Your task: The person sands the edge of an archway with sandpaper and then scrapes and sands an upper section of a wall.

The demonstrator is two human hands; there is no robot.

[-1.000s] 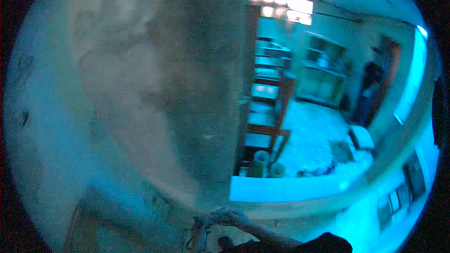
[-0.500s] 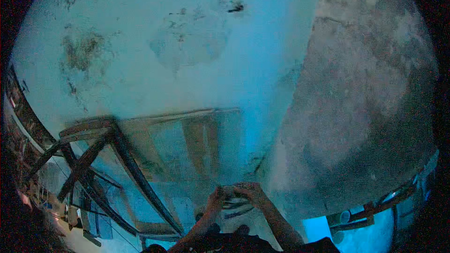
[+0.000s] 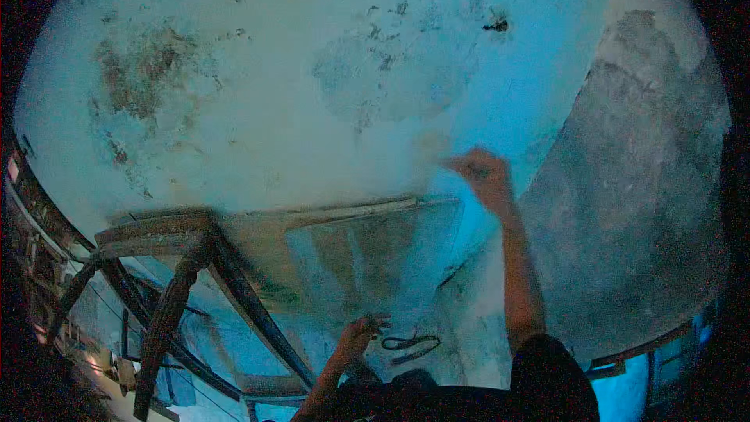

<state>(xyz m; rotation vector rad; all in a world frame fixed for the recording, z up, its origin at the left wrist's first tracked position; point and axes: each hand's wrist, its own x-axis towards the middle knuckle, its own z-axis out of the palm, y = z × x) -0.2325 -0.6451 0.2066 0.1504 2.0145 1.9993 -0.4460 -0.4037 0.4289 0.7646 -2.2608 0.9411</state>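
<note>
A dark wooden frame [image 3: 169, 316] stands at left. Next, low down, the left hand [image 3: 362, 334]; I can't tell its grip. A looped cord [image 3: 430, 338] shows just right of it. Farther right, the right hand [image 3: 484, 176] is raised, its grip too blurred to tell.

A: How is the room enclosed?
B: Most of the view is filled by a pale plaster wall [image 3: 273, 117], which is marked by dark, flaking stains [image 3: 144, 70]. At the right, a blotched grey wall [image 3: 641, 187] is seen.

A: And the furniture?
B: At the left, a dark wooden frame [image 3: 168, 320] with thick legs is seen; whether it belongs to a chair or a table cannot be told.

A: How is it lit?
B: Dimly. The pale wall is tinted by a blue band of light [image 3: 539, 70], and a bright blue patch [image 3: 621, 391] is shown at the lower right.
</note>
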